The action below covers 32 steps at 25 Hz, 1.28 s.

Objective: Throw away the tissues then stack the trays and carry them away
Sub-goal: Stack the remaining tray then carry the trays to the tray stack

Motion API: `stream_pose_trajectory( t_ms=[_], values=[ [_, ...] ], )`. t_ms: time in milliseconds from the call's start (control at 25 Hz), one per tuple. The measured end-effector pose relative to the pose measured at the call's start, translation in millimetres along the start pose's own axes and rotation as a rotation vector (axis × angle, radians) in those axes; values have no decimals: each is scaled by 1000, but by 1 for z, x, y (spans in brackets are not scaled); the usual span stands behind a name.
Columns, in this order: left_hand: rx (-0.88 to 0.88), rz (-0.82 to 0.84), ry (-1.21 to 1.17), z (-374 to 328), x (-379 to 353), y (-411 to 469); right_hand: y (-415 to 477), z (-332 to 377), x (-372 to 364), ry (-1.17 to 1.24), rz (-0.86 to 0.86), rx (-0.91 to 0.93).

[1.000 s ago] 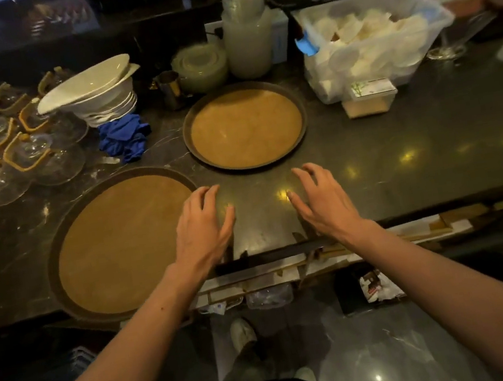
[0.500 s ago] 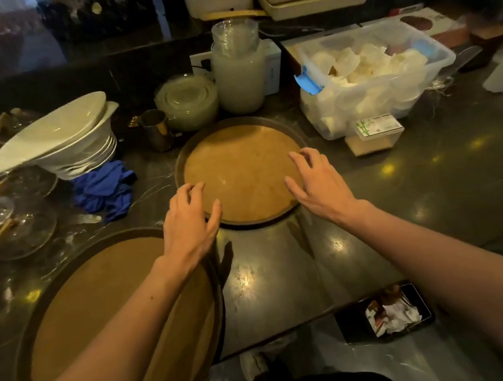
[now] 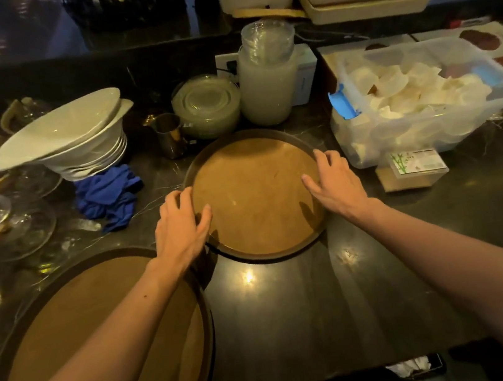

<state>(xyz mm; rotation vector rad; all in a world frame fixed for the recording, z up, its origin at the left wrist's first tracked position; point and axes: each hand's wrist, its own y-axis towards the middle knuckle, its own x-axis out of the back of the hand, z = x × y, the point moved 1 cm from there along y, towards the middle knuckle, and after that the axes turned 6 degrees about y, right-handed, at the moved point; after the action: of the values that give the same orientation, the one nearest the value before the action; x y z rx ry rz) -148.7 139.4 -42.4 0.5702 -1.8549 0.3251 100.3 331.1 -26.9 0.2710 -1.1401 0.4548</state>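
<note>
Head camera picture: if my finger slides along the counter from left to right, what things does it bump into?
Glass lids → stack of white bowls → blue cloth → left hand → small round tray → right hand → clear tub of white cups.

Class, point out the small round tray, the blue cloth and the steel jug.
small round tray (image 3: 257,202), head view, bare brown centre.
blue cloth (image 3: 107,195), head view, middle of the crumpled heap.
steel jug (image 3: 171,136), head view, its side wall.
</note>
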Motion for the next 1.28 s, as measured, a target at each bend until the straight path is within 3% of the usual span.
stream_pose_trajectory(
  t_ms=[560,920,1280],
  values=[
    [326,187,-19,12,-51,52,64,-53,-37,69,140,-222],
    [378,132,-148,16,-59,57,59,-53,-43,231,131,-284],
    [273,-3,-213,7,-25,24,8,-48,-14,296,-2,-261]
  ],
)
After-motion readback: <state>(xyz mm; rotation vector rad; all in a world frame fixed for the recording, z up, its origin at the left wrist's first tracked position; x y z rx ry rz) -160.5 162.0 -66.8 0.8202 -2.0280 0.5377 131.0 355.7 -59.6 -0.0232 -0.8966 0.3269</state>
